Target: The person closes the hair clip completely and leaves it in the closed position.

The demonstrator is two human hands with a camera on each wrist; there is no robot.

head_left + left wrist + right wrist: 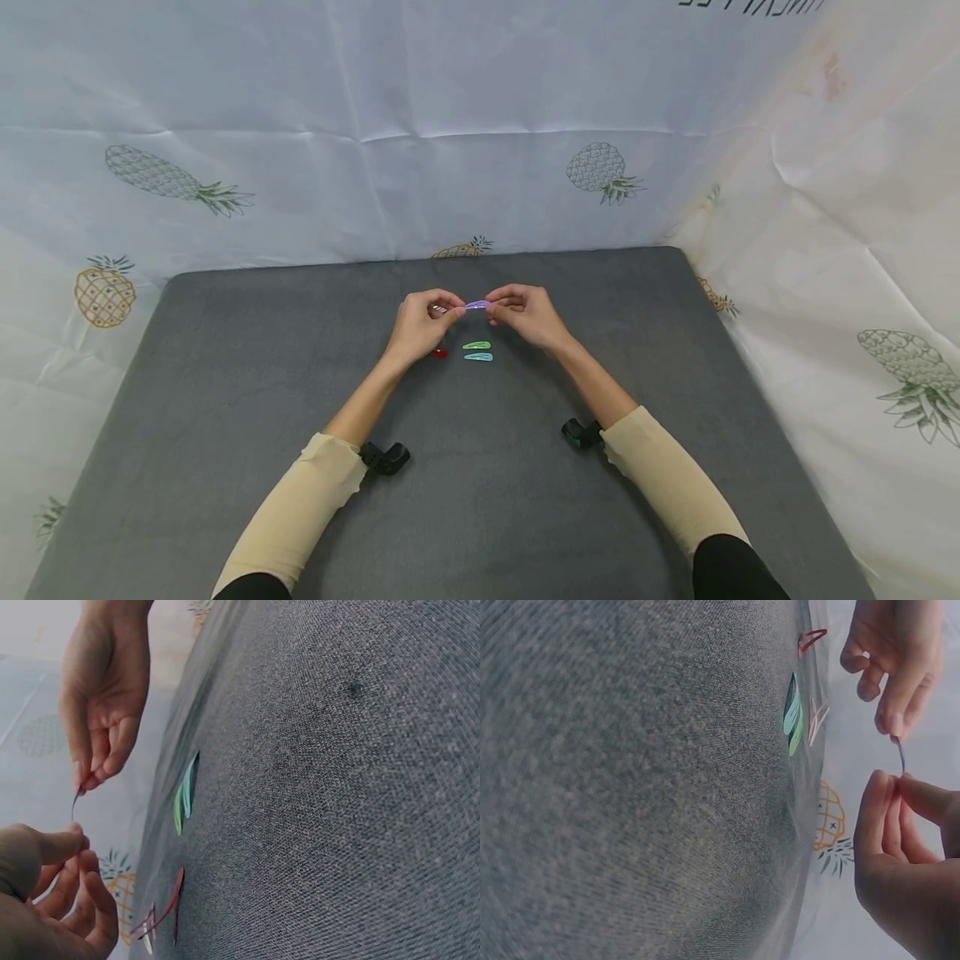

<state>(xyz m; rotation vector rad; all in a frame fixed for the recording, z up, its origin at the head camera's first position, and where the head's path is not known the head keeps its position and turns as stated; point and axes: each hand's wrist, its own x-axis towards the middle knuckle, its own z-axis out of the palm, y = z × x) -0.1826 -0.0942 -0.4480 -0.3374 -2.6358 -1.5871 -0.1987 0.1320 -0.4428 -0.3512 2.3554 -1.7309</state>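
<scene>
A purple snap hair clip (477, 305) is held up above the table between both hands. My left hand (422, 323) pinches one end of it between thumb and fingertips, and my right hand (528, 315) pinches the other end. Seen edge-on in the right wrist view, the clip (902, 755) is thin and slightly bowed. Below the hands, a green hair clip (477, 345) and a light blue hair clip (478, 357) lie side by side. A red hair clip (439, 353), partly hidden by the left hand in the head view, looks open in the right wrist view.
A pink hair clip (817, 721) lies beyond the green one, mostly covered by the left hand from above. The grey cloth-covered table (480, 500) reaches a white pineapple-print curtain (390, 192) at the back and sides. Black wrist cameras (386, 459) sit on both forearms.
</scene>
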